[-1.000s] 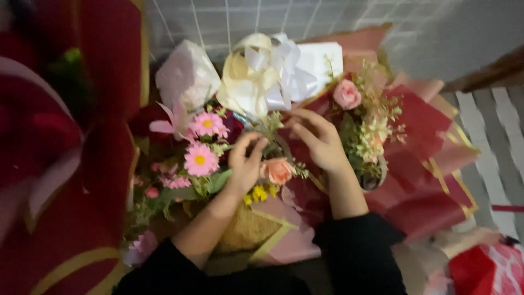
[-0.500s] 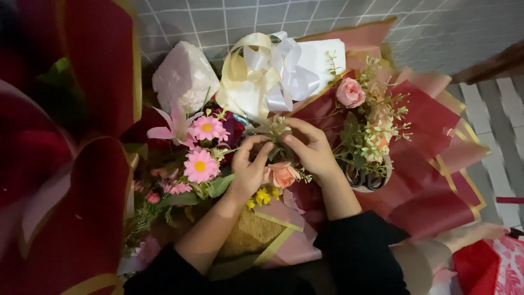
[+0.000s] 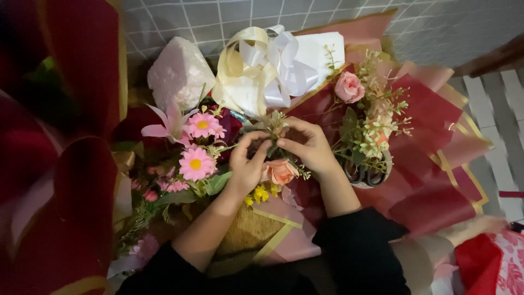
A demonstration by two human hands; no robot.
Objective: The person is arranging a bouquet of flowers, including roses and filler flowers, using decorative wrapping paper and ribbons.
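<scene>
Now the big bunch of flowers [image 3: 202,164] lies in front of me on its red and pink wrapping paper [image 3: 436,158], with the cream and white ribbon bow [image 3: 262,71] at the top by the tiled wall. My left hand [image 3: 245,166] and my right hand [image 3: 308,145] meet in the middle of the bunch. Both sets of fingers are pinched shut on a small green sprig [image 3: 274,128], just above the peach rose [image 3: 281,170].

What could go wrong? The sprig looks thin, so I think it could snap if I squeeze or bend it too hard. My wrists are close to the pink daisies [image 3: 196,163], and a bump could knock them crooked.

Half a second ago my hands were in nearly the same spot. My fingertips have closed in tighter on the sprig since then, and everything else has stayed put.
</scene>
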